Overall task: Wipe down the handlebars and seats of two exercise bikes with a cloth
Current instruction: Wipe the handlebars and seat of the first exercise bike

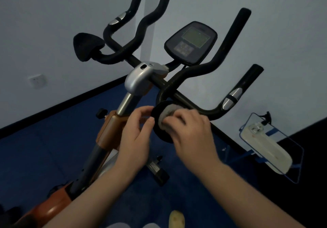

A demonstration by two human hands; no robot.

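My right hand (191, 132) presses a folded grey cloth (167, 116) against the round black elbow pad (159, 130) at the near right end of the handlebars (208, 68), fingers closed over the cloth; my left hand (136, 132) pinches the pad's left rim between thumb and fingertips to steady it. I judge the task to be in its early or middle part: only 1 bike shows here, I am on 1 small part of its bars, and neither seat nor the 2nd bike is in sight, so their state cannot be told. The matching pad (87, 46) at the far left end looks like coarse black foam, matte and wedge-shaped. The bars are curved black tubes with a soft, dull covering, each lower grip carrying a smooth silver sensor plate (231, 98). The console (191, 41) is a rounded dark plastic panel with a pale green screen. A glossy silver clamp (139, 79) crowns the polished metal post, above an orange-brown frame. The cloth looks soft and nappy. The floor (44, 148) is blue, seemingly carpet or matting.
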